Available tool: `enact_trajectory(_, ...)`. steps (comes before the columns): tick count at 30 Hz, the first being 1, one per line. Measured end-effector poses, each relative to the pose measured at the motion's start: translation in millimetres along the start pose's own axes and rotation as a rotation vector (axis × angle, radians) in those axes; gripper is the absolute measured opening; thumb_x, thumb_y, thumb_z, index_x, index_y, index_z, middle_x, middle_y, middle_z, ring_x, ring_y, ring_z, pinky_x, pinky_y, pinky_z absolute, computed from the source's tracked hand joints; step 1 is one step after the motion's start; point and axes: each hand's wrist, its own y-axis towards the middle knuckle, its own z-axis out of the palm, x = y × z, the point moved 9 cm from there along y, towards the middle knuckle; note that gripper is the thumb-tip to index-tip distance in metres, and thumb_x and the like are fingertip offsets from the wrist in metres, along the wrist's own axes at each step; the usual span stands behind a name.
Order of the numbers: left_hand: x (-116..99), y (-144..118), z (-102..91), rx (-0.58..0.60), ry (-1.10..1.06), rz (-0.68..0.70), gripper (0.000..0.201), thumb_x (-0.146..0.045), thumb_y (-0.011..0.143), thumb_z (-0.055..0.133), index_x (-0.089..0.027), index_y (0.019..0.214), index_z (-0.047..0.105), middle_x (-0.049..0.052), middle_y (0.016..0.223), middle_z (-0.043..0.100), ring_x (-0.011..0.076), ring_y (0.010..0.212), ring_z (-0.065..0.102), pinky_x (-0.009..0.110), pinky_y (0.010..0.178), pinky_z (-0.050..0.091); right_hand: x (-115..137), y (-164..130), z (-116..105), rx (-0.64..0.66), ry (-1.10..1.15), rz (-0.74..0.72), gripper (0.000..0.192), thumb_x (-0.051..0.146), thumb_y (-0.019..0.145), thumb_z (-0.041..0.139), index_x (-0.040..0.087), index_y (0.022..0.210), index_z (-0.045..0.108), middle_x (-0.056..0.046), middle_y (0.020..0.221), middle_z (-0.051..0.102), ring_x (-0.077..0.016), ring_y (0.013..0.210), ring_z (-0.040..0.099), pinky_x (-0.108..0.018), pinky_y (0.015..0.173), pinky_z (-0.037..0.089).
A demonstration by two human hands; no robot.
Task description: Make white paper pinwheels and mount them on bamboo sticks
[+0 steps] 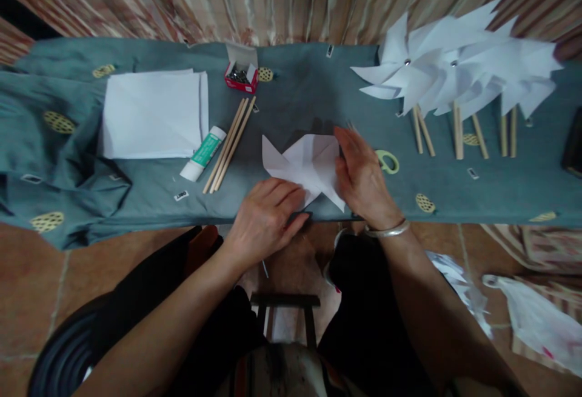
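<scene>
A folded white paper shape with pointed flaps lies near the front edge of the grey-green cloth. My left hand presses flat on its lower left part. On the paper's right side rests my right hand, wearing a silver bangle, with fingers extended over a flap. Neither hand lifts the paper off the cloth.
A stack of white paper, a glue stick and wooden sticks lie to the left. A red box of pins sits behind. Scissors lie right of my hand; finished white pinwheels on sticks at right.
</scene>
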Motion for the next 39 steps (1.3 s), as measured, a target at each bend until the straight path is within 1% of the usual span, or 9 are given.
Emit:
enact_trajectory(3, -0.6, -2.2, 6.0, 0.044, 0.026, -0.009, 0.024, -0.024, 0.088, 0.059, -0.015, 0.109, 0.065, 0.013, 0.109, 0.070, 0.0266, 0.100, 0.063, 0.042, 0.085, 0.052, -1.7, 10.5, 6.6, 0.028, -0.006, -0.015, 0.052, 0.017, 0.093, 0.035, 0.013, 0.145, 0.041, -0.014, 0.144, 0.051, -0.0291, 0.140, 0.040, -0.054, 0.115, 0.033)
enact_trajectory(7, 1.1, -3.8, 4.6, 0.042, 0.028, -0.001, 0.019, -0.018, 0.088, 0.059, -0.014, 0.105, 0.066, 0.012, 0.108, 0.071, 0.0250, 0.098, 0.063, 0.040, 0.084, 0.051, -1.3, 17.5, 9.4, 0.034, -0.021, -0.023, 0.049, 0.016, 0.093, 0.036, 0.013, 0.141, 0.046, -0.014, 0.137, 0.057, -0.0280, 0.136, 0.045, -0.052, 0.113, 0.037)
enact_trajectory(11, 3.0, -6.8, -3.0, 0.002, 0.035, 0.023, 0.013, -0.015, 0.087, 0.060, -0.014, 0.098, 0.067, 0.011, 0.106, 0.073, 0.0244, 0.095, 0.064, 0.039, 0.081, 0.050, -1.0, 17.0, 3.0, 0.016, -0.019, -0.033, 0.046, 0.017, 0.093, 0.037, 0.012, 0.137, 0.050, -0.015, 0.132, 0.062, -0.0272, 0.128, 0.053, -0.048, 0.109, 0.042)
enact_trajectory(15, 10.6, -11.0, -9.4, -0.026, 0.076, 0.016, 0.014, -0.014, 0.088, 0.059, -0.015, 0.098, 0.067, 0.010, 0.107, 0.073, 0.0239, 0.095, 0.064, 0.039, 0.080, 0.049, -8.0, 11.1, -6.7, -0.012, -0.021, 0.010, 0.045, 0.020, 0.092, 0.040, 0.010, 0.134, 0.053, -0.016, 0.125, 0.066, -0.0275, 0.120, 0.060, -0.046, 0.105, 0.046)
enact_trajectory(21, 30.9, -16.0, -13.2, -0.010, 0.128, -0.054, 0.015, -0.018, 0.090, 0.056, -0.018, 0.100, 0.068, 0.008, 0.111, 0.072, 0.0240, 0.099, 0.062, 0.042, 0.086, 0.049, -16.7, -2.4, -21.8, -0.057, 0.009, 0.125, 0.042, 0.026, 0.088, 0.050, 0.018, 0.128, 0.060, -0.008, 0.105, 0.075, -0.0245, 0.095, 0.070, -0.041, 0.089, 0.055)
enact_trajectory(26, 41.9, -16.9, -19.0, -0.027, 0.158, -0.102, 0.017, -0.019, 0.090, 0.055, -0.021, 0.100, 0.069, 0.006, 0.113, 0.071, 0.0248, 0.104, 0.061, 0.043, 0.090, 0.050, -19.7, -13.6, -30.2, -0.066, 0.075, 0.229, 0.041, 0.030, 0.083, 0.058, 0.020, 0.122, 0.065, -0.004, 0.092, 0.077, -0.0203, 0.072, 0.070, -0.037, 0.074, 0.058)
enact_trajectory(29, 45.7, -16.9, -19.8, -0.031, 0.156, -0.117, 0.018, -0.018, 0.089, 0.056, -0.021, 0.100, 0.070, 0.007, 0.114, 0.071, 0.0254, 0.105, 0.061, 0.046, 0.091, 0.050, -19.6, -20.3, -32.2, -0.069, 0.139, 0.256, 0.039, 0.031, 0.083, 0.059, 0.021, 0.120, 0.066, -0.004, 0.089, 0.077, -0.0205, 0.073, 0.071, -0.038, 0.073, 0.058)
enact_trajectory(33, 50.6, -16.4, -19.4, -0.038, 0.157, -0.136, 0.018, -0.017, 0.088, 0.056, -0.021, 0.098, 0.070, 0.007, 0.115, 0.071, 0.0255, 0.105, 0.061, 0.046, 0.092, 0.050, -18.4, -28.9, -28.9, -0.037, 0.196, 0.275, 0.039, 0.030, 0.083, 0.059, 0.019, 0.119, 0.065, -0.003, 0.084, 0.077, -0.0204, 0.076, 0.072, -0.037, 0.075, 0.058)
enact_trajectory(39, 58.0, -11.9, -17.8, -0.051, 0.136, -0.169, 0.020, -0.016, 0.086, 0.057, -0.021, 0.098, 0.072, 0.008, 0.116, 0.070, 0.0263, 0.110, 0.060, 0.047, 0.095, 0.049, -19.4, -40.5, -23.9, 0.013, 0.270, 0.318, 0.038, 0.030, 0.083, 0.061, 0.018, 0.118, 0.065, -0.003, 0.081, 0.077, -0.0185, 0.071, 0.071, -0.034, 0.072, 0.056)
